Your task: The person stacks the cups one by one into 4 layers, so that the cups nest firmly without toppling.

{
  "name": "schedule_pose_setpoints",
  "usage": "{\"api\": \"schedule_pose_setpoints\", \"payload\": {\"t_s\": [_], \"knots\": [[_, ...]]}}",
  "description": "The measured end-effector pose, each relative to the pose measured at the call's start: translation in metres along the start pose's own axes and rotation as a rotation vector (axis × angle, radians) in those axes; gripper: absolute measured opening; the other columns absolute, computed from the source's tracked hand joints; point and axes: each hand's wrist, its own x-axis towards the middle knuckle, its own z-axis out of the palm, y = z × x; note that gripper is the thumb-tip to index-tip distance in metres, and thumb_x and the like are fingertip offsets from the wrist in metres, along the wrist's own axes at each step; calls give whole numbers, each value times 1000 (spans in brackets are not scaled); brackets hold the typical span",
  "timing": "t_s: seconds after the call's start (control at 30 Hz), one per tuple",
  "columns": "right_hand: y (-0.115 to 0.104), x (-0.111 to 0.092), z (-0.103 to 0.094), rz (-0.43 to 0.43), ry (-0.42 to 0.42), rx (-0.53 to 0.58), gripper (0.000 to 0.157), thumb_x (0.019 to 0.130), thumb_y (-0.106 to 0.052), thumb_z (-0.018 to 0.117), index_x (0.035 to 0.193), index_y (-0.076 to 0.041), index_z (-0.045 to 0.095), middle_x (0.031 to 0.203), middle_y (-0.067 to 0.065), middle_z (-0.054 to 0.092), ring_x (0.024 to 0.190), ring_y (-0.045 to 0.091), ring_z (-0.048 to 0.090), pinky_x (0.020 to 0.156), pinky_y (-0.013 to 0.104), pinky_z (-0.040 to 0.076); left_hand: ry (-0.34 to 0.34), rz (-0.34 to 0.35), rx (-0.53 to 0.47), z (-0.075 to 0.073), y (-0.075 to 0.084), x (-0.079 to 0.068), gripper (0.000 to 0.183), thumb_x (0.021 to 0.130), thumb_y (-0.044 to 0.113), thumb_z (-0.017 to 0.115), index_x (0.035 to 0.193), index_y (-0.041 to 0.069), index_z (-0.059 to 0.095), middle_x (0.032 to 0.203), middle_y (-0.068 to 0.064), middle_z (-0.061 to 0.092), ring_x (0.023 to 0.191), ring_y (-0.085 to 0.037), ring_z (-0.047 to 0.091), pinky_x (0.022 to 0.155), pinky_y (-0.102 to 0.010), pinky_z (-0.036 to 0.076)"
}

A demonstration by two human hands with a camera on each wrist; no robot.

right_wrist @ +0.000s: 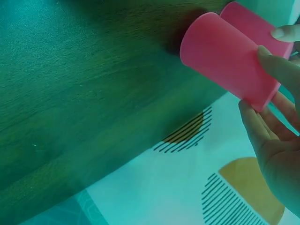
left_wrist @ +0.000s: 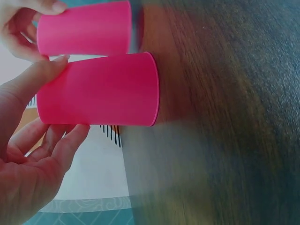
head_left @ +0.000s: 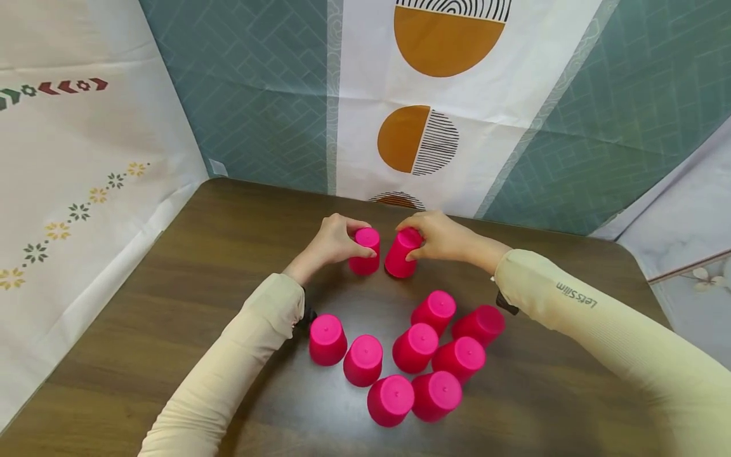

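Note:
Near the far edge of the table, my left hand [head_left: 335,240] grips an upside-down pink cup [head_left: 365,252] near its base, thumb on one side and fingers on the other. Just to the right, my right hand [head_left: 440,236] holds a second pink cup [head_left: 403,254] the same way, slightly tilted. A narrow gap parts the two cups in the head view. In the left wrist view the left-hand cup [left_wrist: 98,90] has its rim close over the wood, and the other cup [left_wrist: 84,29] shows behind it. The right wrist view shows the right-hand cup [right_wrist: 229,58] in front.
Several more upside-down pink cups stand nearer on the wooden table [head_left: 171,304], among them a left one [head_left: 328,340], a front one [head_left: 391,400] and a right one [head_left: 480,325]. A patterned cloth [head_left: 365,95] hangs behind the far edge.

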Motion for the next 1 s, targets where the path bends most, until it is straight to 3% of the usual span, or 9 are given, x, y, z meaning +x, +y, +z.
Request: {"api": "schedule_pose_setpoints", "payload": {"t_s": [0.1,0.33,0.53,1.0], "knots": [[1,2,2,3,-15,-3,48,71,-15,80,114,-2,63,105,10,65,91,24,57,78,36,48,-6,9,4,1,3,1,46,67,22,82,110,9,69,96,-7,70,89,-21,61,71,-30,53],[4,2,9,22,-13,3,48,70,-15,81,112,-2,63,96,8,64,83,21,58,72,32,50,-57,75,84,2,10,6,45,68,21,81,108,5,65,98,-10,68,94,-24,58,73,-31,51],[1,6,12,32,-23,9,49,71,-15,81,113,0,61,102,11,63,88,22,59,75,32,52,-97,81,97,-1,8,6,45,69,22,80,106,4,61,99,-11,65,92,-25,58,73,-31,52],[-5,10,12,67,-42,14,50,72,-16,81,115,-2,60,104,11,63,91,23,59,76,32,53,-53,122,28,0,-1,0,51,72,20,79,114,4,56,103,-12,65,94,-24,61,79,-33,52]]}}
